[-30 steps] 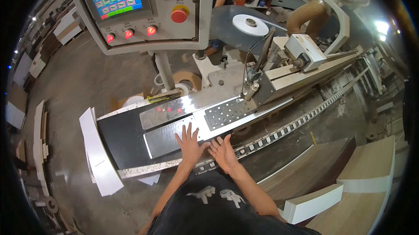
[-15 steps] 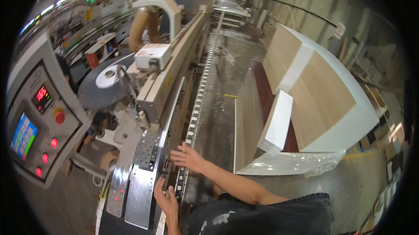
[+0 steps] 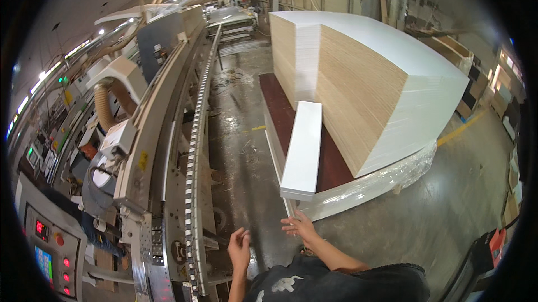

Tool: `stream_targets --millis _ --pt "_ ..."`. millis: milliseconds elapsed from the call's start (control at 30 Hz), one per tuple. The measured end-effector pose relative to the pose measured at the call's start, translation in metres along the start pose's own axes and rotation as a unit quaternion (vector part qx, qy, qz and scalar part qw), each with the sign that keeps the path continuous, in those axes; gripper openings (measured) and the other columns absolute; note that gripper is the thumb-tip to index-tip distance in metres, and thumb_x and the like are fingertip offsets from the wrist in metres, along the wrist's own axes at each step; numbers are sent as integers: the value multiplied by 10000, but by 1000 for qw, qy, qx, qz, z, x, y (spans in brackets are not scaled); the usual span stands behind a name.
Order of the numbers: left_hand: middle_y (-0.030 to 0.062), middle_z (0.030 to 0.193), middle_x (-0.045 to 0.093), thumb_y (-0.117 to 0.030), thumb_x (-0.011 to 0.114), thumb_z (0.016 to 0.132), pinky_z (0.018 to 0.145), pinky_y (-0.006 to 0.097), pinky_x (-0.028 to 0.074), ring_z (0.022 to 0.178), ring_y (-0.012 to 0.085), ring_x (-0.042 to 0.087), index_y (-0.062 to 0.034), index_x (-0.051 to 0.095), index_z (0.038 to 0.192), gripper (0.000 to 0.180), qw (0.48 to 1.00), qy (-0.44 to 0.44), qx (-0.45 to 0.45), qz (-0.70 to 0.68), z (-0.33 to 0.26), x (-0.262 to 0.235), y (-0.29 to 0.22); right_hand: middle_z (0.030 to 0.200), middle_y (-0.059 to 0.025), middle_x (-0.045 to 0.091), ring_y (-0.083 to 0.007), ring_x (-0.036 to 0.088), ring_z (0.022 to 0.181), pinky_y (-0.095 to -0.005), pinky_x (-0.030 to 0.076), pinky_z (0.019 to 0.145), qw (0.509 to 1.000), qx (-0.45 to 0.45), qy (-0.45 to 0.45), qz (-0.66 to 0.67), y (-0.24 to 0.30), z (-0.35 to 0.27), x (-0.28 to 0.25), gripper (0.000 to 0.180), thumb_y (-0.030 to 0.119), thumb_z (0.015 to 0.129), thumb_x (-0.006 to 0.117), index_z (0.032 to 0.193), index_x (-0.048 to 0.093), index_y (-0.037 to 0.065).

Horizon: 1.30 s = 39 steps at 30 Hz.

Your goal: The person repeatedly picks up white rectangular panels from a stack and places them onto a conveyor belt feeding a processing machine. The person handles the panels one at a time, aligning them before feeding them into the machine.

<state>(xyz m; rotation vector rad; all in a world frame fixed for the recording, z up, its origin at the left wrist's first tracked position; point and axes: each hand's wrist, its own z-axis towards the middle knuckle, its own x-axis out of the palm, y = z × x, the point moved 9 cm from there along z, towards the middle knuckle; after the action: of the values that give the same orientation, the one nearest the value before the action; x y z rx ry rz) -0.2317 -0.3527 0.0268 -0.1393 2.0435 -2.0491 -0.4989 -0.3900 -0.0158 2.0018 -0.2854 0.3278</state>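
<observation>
My right hand (image 3: 301,227) reaches forward with its fingers apart and nothing in them. It is beside the near end of a narrow stack of white strips (image 3: 304,148); whether it touches the upright panel edge there cannot be made out. My left hand (image 3: 240,250) is raised over the floor, empty, fingers loosely bent, between the machine's roller track (image 3: 193,173) and my right hand. The white strips lie on a dark red board (image 3: 269,92), against a tall stack of panels (image 3: 358,94) with wood-grain and white sides.
To the left runs a long edge-banding machine (image 3: 151,94) with a control panel (image 3: 49,246) showing lit red buttons. Clear plastic wrap (image 3: 386,181) surrounds the base of the panel stack. Another person's leg (image 3: 101,235) shows behind the machine. More boards (image 3: 507,111) stand at the far right.
The view has turned right, toward the panel stack. Both hands have moved away from the machine's bed, and my right hand now reaches to the near end of the white strips.
</observation>
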Motion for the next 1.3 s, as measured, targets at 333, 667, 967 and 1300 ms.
stream_targets --millis 333,667,967,1300 --pt "98 1041 688 -167 741 952 710 313 534 812 151 648 -33 497 1483 599 992 4 -113 57 139 216 34 1216 -202 709 -240 733 910 -329 585 789 994 -55 55 -75 61 48 -86 1020 299 1062 618 1616 -192 25" --pt "129 1085 644 -78 707 927 581 346 589 785 193 665 -51 466 1460 585 990 -77 -121 1 95 221 6 1108 -182 738 -181 714 875 -310 579 805 970 -41 149 -185 46 32 -67 1097 274 1060 635 1562 -303 8" --pt "53 1031 645 -80 701 957 651 376 581 817 169 626 -55 428 1451 566 939 -218 -231 -128 -48 80 69 1227 -209 713 -244 728 1008 -344 581 878 943 131 287 -104 -23 -39 -56 762 195 1058 628 1614 164 -44" --pt "22 853 628 -106 552 1006 735 296 466 799 125 548 -15 663 952 154 800 -577 -162 -6 -292 -187 117 1284 -217 614 -361 639 1172 -500 572 971 976 181 120 23 -35 45 -15 528 250 1051 588 1445 415 -56"
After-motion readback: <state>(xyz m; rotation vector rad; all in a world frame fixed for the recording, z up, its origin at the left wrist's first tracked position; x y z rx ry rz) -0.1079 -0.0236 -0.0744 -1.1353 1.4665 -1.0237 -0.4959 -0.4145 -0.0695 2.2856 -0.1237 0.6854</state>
